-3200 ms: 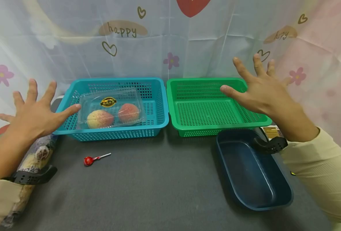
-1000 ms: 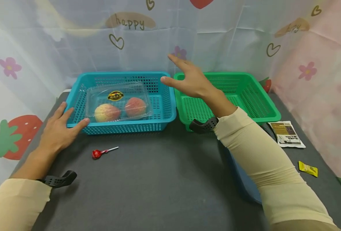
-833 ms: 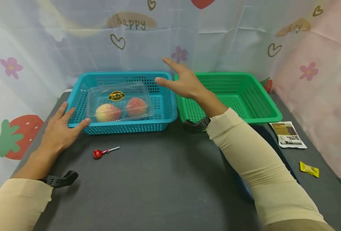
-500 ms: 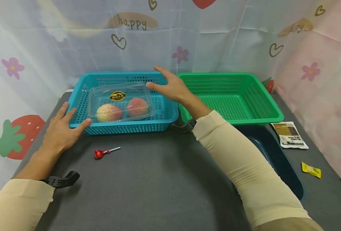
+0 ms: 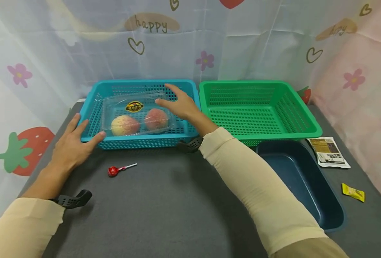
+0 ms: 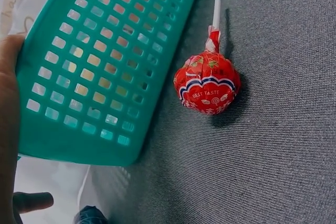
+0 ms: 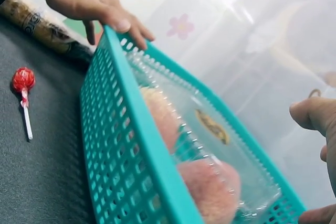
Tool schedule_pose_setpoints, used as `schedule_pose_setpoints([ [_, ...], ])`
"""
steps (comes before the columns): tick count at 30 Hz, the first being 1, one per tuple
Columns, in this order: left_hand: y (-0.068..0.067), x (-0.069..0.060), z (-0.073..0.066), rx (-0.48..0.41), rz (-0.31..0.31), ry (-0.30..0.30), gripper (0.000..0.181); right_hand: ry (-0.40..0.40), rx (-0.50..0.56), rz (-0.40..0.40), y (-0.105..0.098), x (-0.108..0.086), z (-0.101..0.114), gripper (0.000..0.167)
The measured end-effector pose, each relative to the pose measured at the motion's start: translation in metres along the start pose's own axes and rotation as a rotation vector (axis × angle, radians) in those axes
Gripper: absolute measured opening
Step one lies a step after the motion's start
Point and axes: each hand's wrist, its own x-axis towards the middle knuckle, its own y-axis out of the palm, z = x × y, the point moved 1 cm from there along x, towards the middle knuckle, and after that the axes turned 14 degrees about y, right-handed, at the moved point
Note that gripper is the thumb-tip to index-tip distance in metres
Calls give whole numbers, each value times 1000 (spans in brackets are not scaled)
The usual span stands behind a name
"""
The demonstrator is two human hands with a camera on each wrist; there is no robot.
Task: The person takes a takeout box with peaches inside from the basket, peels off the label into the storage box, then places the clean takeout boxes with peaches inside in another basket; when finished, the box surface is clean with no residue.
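Note:
A blue basket point(image 5: 139, 138) holds a clear plastic fruit box point(image 5: 113, 104) with a gold-and-black label and two peaches point(image 5: 125, 125). My left hand point(image 5: 69, 148) rests on the basket's front left corner, fingers spread; the right wrist view shows those fingers at the rim point(image 7: 118, 51). Over the box's right end is my right hand point(image 5: 184, 107), thumb and forefinger apart, holding nothing. Whether it touches the box, I cannot tell. A red-wrapped lollipop point(image 5: 113, 171) lies on the grey table in front of the basket, its wrapper point(image 6: 210, 85) large in the left wrist view.
Beside the blue basket stands a green basket point(image 5: 277, 137). A dark blue basin point(image 5: 301, 179) sits in front of it, partly behind my right sleeve. A foil packet point(image 5: 328, 152) and a yellow-wrapped sweet point(image 5: 353, 192) lie at the right. A long printed bag point(image 7: 39, 27) lies at the left.
Both hands were raised and spread at first. My left hand has come down onto the blue basket's corner. My right hand has moved left from the green basket to above the fruit box.

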Motion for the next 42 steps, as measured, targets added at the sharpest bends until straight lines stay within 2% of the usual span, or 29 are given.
schedule_pose_setpoints([
  [7,1,0,1,0,-8,-5,87,67,7,15,14,13,-1,72],
  [13,0,0,-1,3,-10,-3,87,146,60,71,22,21,-5,72],
  [25,2,0,0,13,-4,-21,88,198,70,175,34,33,-6,69],
  [28,1,0,0,13,-5,-22,88,181,28,182,36,35,-6,68],
  [31,0,0,0,10,-5,-19,88,169,31,162,36,35,-6,65],
  [42,-1,-1,0,0,3,-6,87,113,215,132,28,20,-3,48],
])
